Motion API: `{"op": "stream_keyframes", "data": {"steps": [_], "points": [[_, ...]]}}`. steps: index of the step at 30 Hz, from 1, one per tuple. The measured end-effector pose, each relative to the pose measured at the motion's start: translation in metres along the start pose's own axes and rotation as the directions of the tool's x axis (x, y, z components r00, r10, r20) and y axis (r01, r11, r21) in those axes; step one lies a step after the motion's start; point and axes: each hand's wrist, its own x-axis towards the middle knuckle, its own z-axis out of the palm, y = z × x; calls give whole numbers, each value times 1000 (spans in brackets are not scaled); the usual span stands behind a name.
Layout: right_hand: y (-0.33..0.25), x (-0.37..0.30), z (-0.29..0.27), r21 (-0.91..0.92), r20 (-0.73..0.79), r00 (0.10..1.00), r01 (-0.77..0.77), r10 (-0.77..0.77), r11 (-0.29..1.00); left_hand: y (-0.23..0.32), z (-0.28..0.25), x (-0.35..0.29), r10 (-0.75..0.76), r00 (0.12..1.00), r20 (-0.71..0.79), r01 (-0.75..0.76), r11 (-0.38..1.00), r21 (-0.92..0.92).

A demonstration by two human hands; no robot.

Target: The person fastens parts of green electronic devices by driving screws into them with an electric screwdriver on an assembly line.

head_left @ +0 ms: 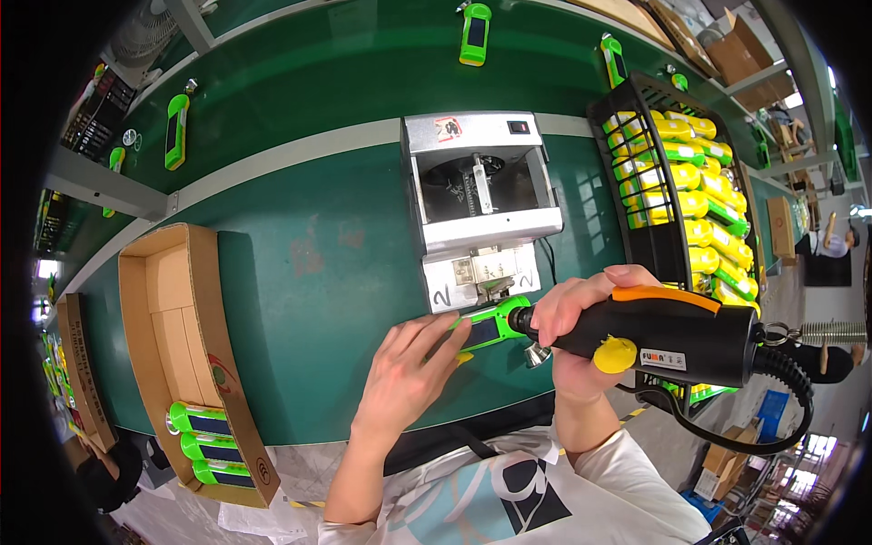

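Green device (488, 330) with a dark panel lay on the green table (300, 381), just in front of the metal machine (481, 223), between the two hands. That table was the largest thing in reach, and past a pale rail (327, 143) ran a long green strip (318, 86) with several similar devices spaced well apart on it. At the right stood a tall black crate (661, 259), packed with yellow and green pieces. On the left sat an open cardboard box (204, 318), where three more green devices lay side by side at the near end. The silver machine took the middle of the table, with an open front and a dark round hollow inside. Next in size was a black power screwdriver (654, 341) with an orange lever, lying nearly level, a coiled spring (831, 333) at its rear. The right hand (570, 316) was wrapped around its front part, and its nose met the right end of the device. The left hand (407, 371) touched the device's left end with bent fingers; I could not tell whether it gripped. Smallest was a shiny metal cup (536, 354) just beside the device, below the screwdriver's nose.
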Motion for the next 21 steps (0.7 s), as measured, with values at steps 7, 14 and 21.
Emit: {"op": "stream_keyframes", "data": {"steps": [7,14,21], "points": [[7,0,-3,-2,22,1000,18,-18,1000,-1,4,0,-5,1000,-6,5,1000,-19],[19,-4,-8,-154,137,984,137,-116,978,-1,4,1,-20,1000,-21,19,999,-33],[22,-7,-3,-114,217,961,200,-172,973,0,7,0,-25,998,-57,23,999,-37]]}}
